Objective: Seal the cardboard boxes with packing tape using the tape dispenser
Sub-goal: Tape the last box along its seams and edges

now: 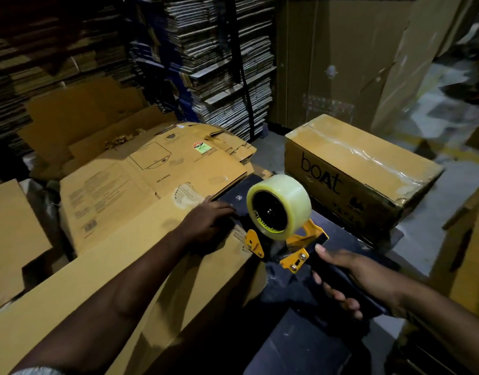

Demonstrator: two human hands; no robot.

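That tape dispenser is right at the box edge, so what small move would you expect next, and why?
Probably a pull toward the person. The right hand grips the tape dispenser with its front at the near edge of the dark box, and the left hand presses flat beside it, steadying things so tape can run along.

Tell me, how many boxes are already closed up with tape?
1 for sure: the boAt box on the right, with shiny tape along its top. The box under the left hand and the tape dispenser isn't visibly taped yet. Other cardboard lies flat or stacked; some may be hidden.
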